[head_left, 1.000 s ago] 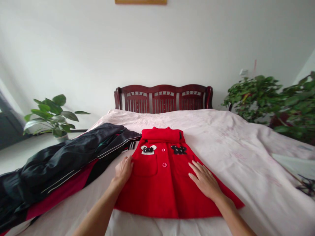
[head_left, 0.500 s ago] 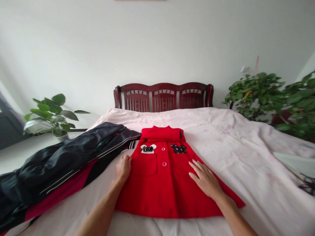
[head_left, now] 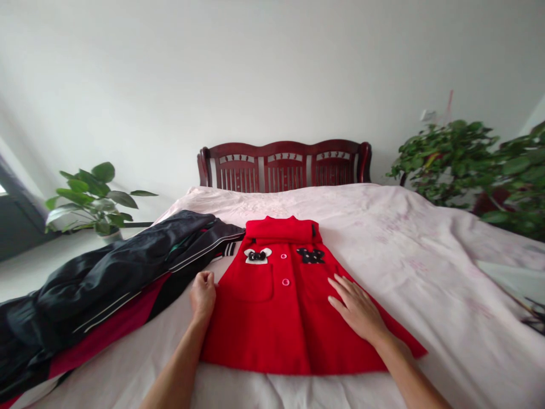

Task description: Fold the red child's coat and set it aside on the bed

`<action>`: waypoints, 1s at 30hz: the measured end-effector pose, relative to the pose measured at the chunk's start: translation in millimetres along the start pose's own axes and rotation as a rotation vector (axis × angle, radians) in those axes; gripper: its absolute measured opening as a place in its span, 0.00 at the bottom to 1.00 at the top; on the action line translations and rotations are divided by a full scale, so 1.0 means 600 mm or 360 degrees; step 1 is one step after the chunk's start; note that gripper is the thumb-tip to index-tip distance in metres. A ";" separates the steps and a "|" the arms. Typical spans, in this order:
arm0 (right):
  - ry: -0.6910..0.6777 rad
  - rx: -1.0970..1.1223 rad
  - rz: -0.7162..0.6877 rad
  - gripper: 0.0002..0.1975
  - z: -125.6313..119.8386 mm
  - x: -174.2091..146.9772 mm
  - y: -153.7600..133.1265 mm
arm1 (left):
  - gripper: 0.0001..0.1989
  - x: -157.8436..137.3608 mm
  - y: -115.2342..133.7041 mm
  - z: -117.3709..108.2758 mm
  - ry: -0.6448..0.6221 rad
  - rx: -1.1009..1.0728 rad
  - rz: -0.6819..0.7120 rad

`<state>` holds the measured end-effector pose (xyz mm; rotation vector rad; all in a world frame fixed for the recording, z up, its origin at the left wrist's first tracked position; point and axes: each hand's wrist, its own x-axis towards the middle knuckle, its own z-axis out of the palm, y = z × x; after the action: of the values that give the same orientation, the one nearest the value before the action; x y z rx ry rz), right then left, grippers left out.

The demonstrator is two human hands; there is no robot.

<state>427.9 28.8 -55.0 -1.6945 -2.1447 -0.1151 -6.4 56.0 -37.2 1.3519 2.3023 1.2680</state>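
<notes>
Coat (head_left: 276, 335), bright red, lies flat at the lower middle of the frame, its long axis running up and down the picture, the narrow folded top toward the headboard (head_left: 284, 165) and the wide, flared hem toward the bottom edge. Its front faces up. Left hand (head_left: 203, 295) is curled into a loose fist just beside the coat's left edge; whether it pinches any cloth cannot be told. Right hand (head_left: 356, 309) lies palm down on the right half of the coat, fingers extended and slightly parted, gripping nothing. The coat's cloth looks thick and matte, with a front seam, two round pale-rimmed buttons (head_left: 285, 282), a round-cornered pocket (head_left: 251, 287), a white eared patch (head_left: 258, 257) with a black bow, and a black dotted patch (head_left: 310, 255). Dark clothes (head_left: 110, 272), smooth and slightly glossy, with white piping and a magenta panel, stretch diagonally across the lower left. Beneath everything spreads a wrinkled, pale pink, faintly patterned bedsheet (head_left: 383, 238); the headboard at upper centre is reddish-brown wood, slatted, with a wavy top.
</notes>
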 end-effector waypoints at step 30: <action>0.0027 -0.0011 -0.0012 0.28 0.002 -0.001 0.001 | 0.14 -0.007 0.016 0.014 -0.0489 -0.0743 0.0243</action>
<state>428.4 28.9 -56.6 -1.6838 -2.1408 -0.1382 6.4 60.0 -36.6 1.4434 1.6005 1.4109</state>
